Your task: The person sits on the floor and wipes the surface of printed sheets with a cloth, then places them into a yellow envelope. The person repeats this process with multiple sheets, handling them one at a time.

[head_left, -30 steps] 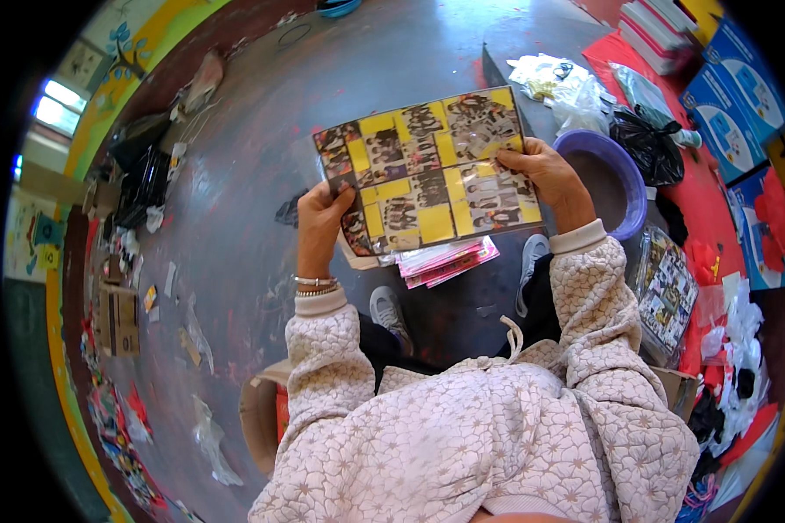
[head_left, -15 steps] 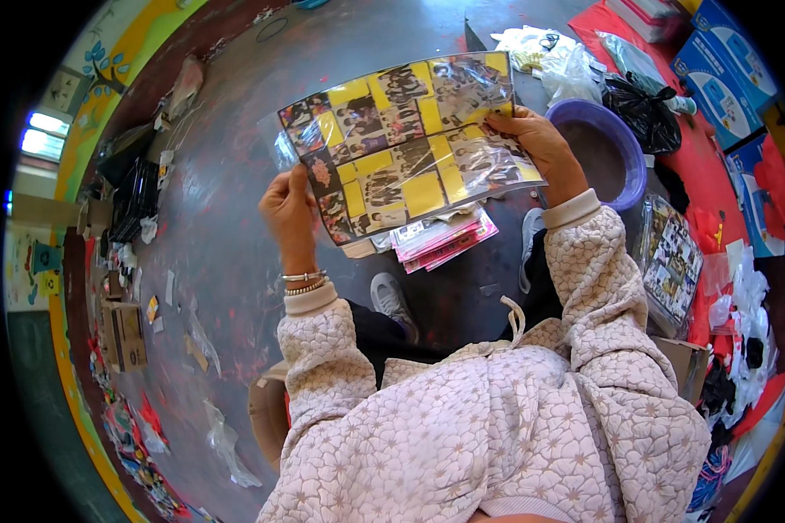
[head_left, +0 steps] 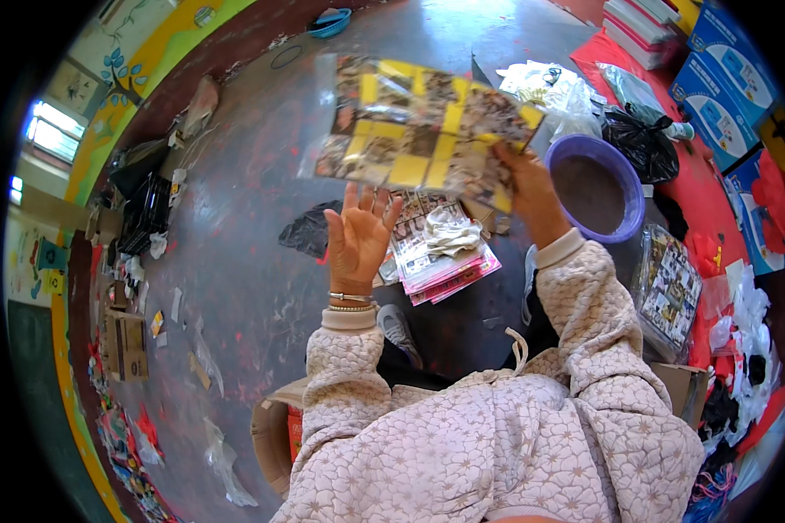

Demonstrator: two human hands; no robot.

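Note:
My right hand [head_left: 532, 187] grips the right edge of a glossy sheet [head_left: 410, 131] printed with group photos and yellow blocks, in a clear plastic sleeve. The sheet is raised in front of me and smeared by motion. Just below its lower edge, my left hand [head_left: 360, 240] is open, palm up with fingers spread, and holds nothing. Beneath, on the floor, lies a stack of printed sheets [head_left: 445, 277] with pink edges. A crumpled white glove or cloth [head_left: 452, 233] rests on that stack. A black plastic bag [head_left: 312, 228] lies left of it.
A purple basin [head_left: 638, 196] stands at the right, beside a tied black bag [head_left: 641, 139] and white plastic bags [head_left: 554, 91]. More packed photo sheets [head_left: 669, 283] lie near my right arm. An open cardboard box [head_left: 275, 436] sits by my left side, and blue boxes [head_left: 715, 113] line the right wall.
My left hand has let go of the sheet's left edge and opened, palm up. The sheet, held by my right hand alone, has swung upward, uncovering the stack, white cloth and black bag.

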